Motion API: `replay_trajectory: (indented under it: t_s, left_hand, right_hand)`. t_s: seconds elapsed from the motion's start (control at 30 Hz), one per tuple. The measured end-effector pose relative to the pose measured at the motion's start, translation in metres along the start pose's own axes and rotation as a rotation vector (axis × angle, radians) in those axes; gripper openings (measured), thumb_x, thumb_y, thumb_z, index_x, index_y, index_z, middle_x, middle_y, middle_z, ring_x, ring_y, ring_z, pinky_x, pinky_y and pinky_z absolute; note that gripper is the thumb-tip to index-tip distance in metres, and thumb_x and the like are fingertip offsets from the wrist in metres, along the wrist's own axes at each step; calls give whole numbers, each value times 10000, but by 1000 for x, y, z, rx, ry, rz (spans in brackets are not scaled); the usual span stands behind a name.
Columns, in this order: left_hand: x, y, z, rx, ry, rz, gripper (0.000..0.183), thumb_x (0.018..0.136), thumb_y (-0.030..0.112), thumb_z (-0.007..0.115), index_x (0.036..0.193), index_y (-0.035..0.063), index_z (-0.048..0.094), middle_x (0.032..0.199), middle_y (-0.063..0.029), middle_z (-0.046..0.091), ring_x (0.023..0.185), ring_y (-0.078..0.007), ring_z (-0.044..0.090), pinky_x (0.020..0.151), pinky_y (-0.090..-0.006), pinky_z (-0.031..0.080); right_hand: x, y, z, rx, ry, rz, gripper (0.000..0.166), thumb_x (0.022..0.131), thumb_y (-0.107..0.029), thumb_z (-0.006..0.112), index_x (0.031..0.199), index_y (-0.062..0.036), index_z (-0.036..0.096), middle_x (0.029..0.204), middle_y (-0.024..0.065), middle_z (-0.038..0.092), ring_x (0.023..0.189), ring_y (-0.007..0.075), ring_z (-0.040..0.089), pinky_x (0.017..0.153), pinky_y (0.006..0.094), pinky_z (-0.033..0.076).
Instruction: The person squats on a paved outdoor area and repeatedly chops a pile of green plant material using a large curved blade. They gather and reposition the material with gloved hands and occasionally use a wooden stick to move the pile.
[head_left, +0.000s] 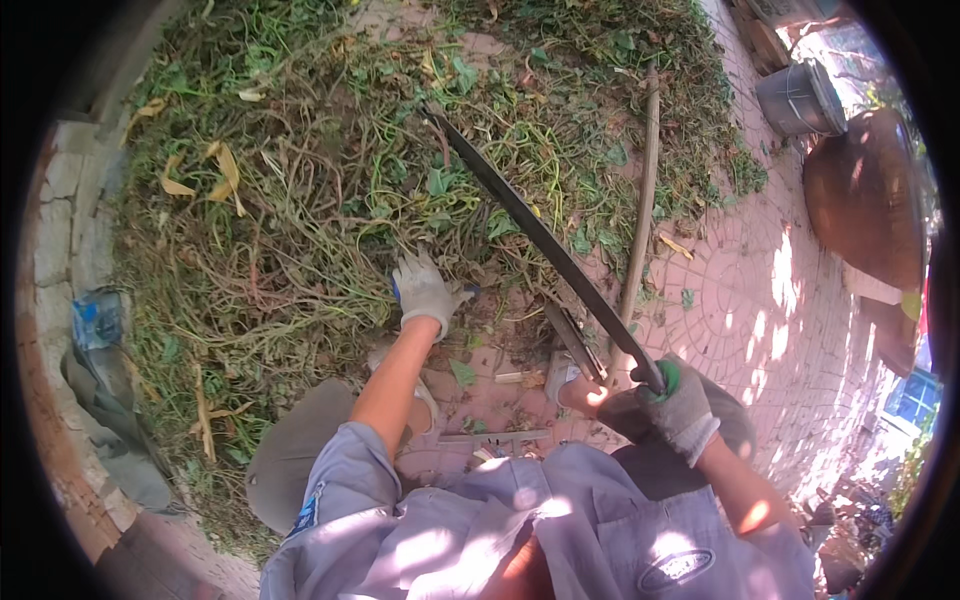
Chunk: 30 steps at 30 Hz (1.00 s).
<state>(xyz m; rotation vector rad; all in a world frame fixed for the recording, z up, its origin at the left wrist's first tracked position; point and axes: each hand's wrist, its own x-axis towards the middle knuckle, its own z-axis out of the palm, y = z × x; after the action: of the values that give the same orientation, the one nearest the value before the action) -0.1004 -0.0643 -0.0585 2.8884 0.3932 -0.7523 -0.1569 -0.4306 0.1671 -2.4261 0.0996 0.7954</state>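
A heap of cut green vines (300, 172) covers the paving before me. My left hand (425, 289), in a pale work glove, rests at the near edge of the heap, with its fingers among the stems; something blue shows on both sides of it, and whether it grips anything is hidden. In my gloved right hand (679, 409) is the handle of a long, dark metal blade (544, 236), which slants up and left over the vines. Beneath the blade's lower part lies a short wooden piece (574, 341), near my foot.
A long wooden pole (646, 195) lies along the heap's right side. Farther right are a grey bucket (801, 97) and a large brown vessel (862, 195) on the pink paving. A block wall (64, 217) with cloth (120, 427) beside it borders the left.
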Motion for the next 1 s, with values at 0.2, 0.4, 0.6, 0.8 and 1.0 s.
replay_trajectory:
  t_s: [0.2, 0.4, 0.6, 0.8, 1.0]
  left_hand:
    - [46, -4, 49, -19, 182, -32, 497, 855, 246, 723, 1269, 10, 581, 1208, -153, 622, 1130, -300, 610, 1008, -405, 390]
    - [35, -23, 6, -238, 150, -103, 451, 842, 367, 776, 1153, 56, 678, 1110, -185, 748, 1092, -333, 703, 977, -458, 501]
    - [-26, -22, -81, -452, 133, -122, 550, 768, 466, 823, 1089, 40, 689, 1067, -201, 751, 1039, -367, 716, 915, -449, 560]
    - [-72, -14, -71, -293, 667, 96, 570, 768, 520, 799, 1041, 33, 683, 958, -193, 735, 941, -373, 709, 846, -473, 559]
    - [-66, 64, -122, -493, 620, 411, 434, 863, 414, 673, 1083, 43, 630, 854, -126, 651, 820, -329, 657, 793, -449, 500]
  right_hand:
    - [5, 45, 58, -121, 11, 41, 144, 889, -227, 667, 979, -115, 663, 806, 214, 690, 781, 413, 695, 683, 492, 541]
    - [53, 115, 159, -285, 188, 28, 221, 899, -290, 651, 1053, -141, 705, 875, 224, 699, 850, 452, 680, 751, 537, 528]
    - [-1, -36, 10, -84, 242, 36, 350, 879, -320, 731, 1117, -65, 705, 877, 210, 706, 749, 337, 658, 646, 417, 521]
    - [50, -259, -170, -755, 307, -427, 389, 917, -153, 711, 1298, -92, 659, 918, 80, 700, 552, 124, 616, 485, 288, 527]
    - [72, -414, -204, -1195, 571, -525, 256, 903, -110, 666, 1158, -94, 678, 863, 78, 684, 595, 156, 644, 522, 313, 549]
